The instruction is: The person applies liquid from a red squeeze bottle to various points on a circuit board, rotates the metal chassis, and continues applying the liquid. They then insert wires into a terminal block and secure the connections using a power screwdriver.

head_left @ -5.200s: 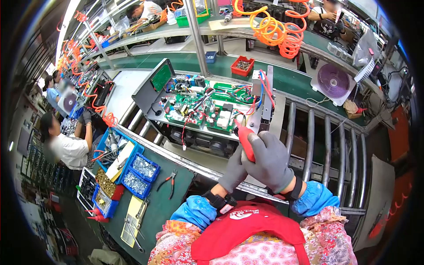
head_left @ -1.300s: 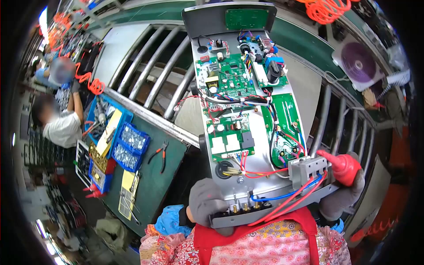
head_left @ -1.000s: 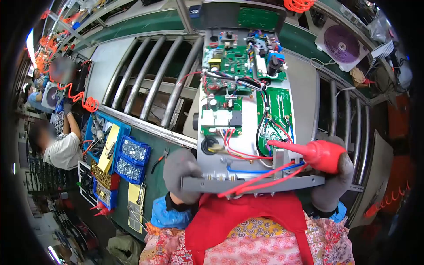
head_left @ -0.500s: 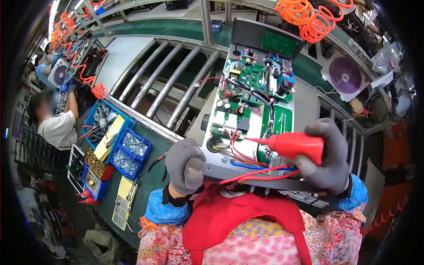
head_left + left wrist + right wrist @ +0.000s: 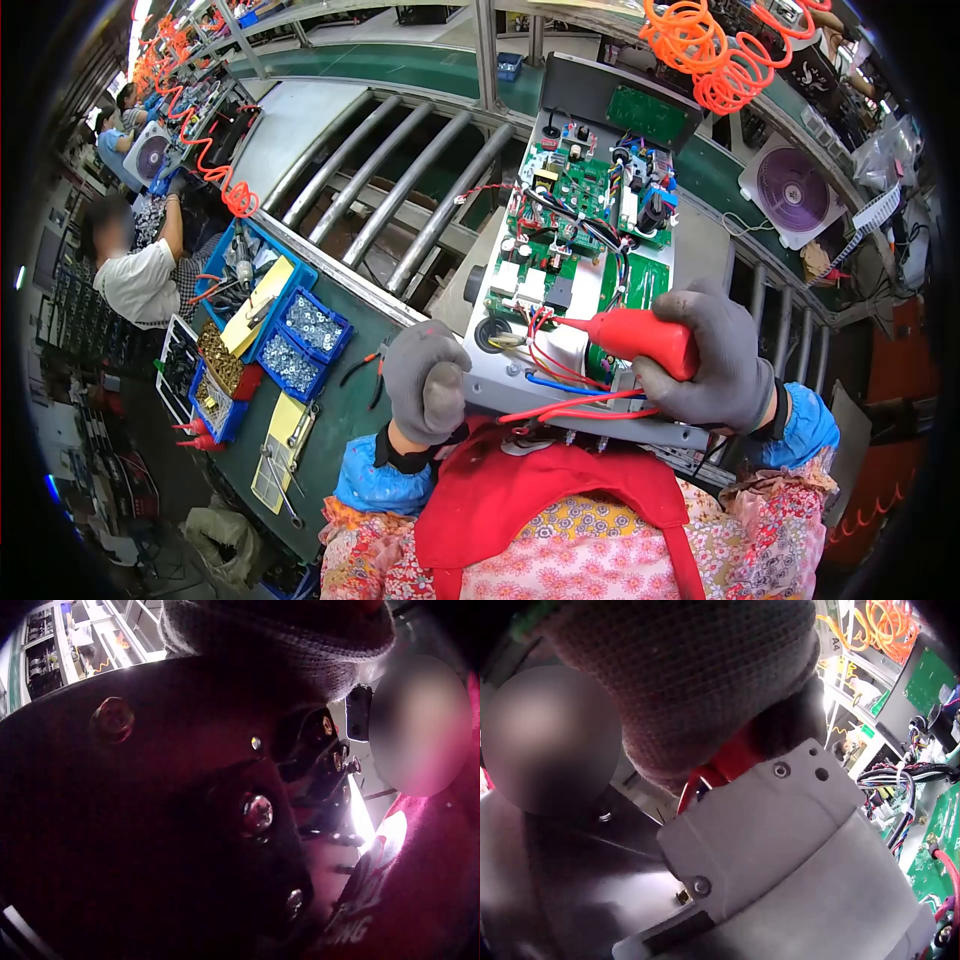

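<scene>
The open metal chassis lies with its near edge close to the red apron, its circuit boards facing up. The left hand grips its near left corner, fingers curled. The right hand is closed round a red squeeze bottle, its nozzle pointing left above the wires by the nearest board; whether the tip touches anything cannot be told.

The likeliest trouble, I judge, is a stray drop: too firm a squeeze could put the contents (what they are does not show) on a connector. The long red wires arch across the near end below the bottle, and a sinking wrist could snag them. If the left hand's hold slackened, the chassis might shift under the nozzle. A thin lead juts out on the left, where it could catch.

Farther left are bare metal rollers, with pliers and blue bins of small hardware on the green surface. Orange coiled hoses hang beyond the chassis, above the far side.
</scene>
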Demonstrator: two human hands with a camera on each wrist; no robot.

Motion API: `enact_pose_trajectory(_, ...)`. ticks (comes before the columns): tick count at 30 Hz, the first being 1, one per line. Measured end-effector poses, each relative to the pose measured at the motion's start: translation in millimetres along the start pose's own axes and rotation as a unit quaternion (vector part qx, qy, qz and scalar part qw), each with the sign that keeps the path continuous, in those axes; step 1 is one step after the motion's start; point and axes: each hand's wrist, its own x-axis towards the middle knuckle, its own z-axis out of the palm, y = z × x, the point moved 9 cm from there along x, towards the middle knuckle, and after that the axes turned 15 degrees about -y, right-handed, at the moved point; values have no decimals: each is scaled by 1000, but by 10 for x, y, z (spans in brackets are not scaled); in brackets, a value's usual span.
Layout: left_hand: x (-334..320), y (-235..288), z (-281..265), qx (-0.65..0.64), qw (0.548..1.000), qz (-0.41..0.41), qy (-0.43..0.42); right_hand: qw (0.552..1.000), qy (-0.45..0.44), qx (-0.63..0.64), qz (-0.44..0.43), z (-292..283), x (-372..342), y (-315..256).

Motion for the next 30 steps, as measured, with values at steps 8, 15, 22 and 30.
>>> enact_pose_trajectory(8,1,15,-7,-6,1000,14,12,999,1,-31,-21,7,-3,-48)
enact_pose_trajectory(15,-1,28,-1,-7,1000,17,15,997,-3,-43,-69,29,5,-151)
enact_pose_trajectory(22,26,52,-18,-10,1000,17,8,992,-18,-74,-97,90,91,-311)
enact_pose_trajectory(30,62,117,-36,0,998,53,19,977,-55,-143,-147,138,152,-522)
